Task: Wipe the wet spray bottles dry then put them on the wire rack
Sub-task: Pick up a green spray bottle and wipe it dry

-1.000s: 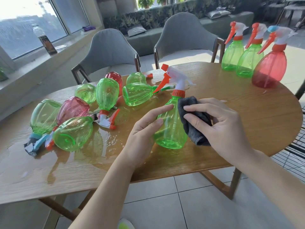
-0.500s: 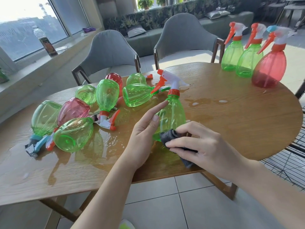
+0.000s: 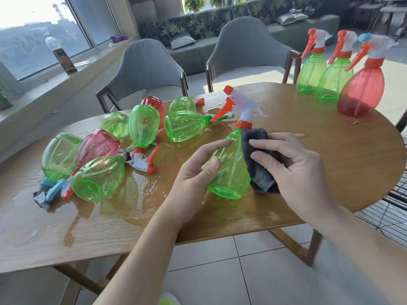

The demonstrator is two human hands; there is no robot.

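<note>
Wet table (image 3: 330, 150): hands (image 3: 193, 170) hold green bottle (image 3: 231, 172), cloth (image 3: 257, 159).

Both forearms bare, no sleeves; left grip (image 3: 199, 170), right grip (image 3: 301, 166) ungloved, ringless.

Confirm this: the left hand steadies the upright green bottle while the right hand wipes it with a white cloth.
Not quite: the cloth is dark grey, not white, as the head view shows. The rest holds: the left hand steadies the upright green bottle while the right hand wipes it with that cloth.
</note>
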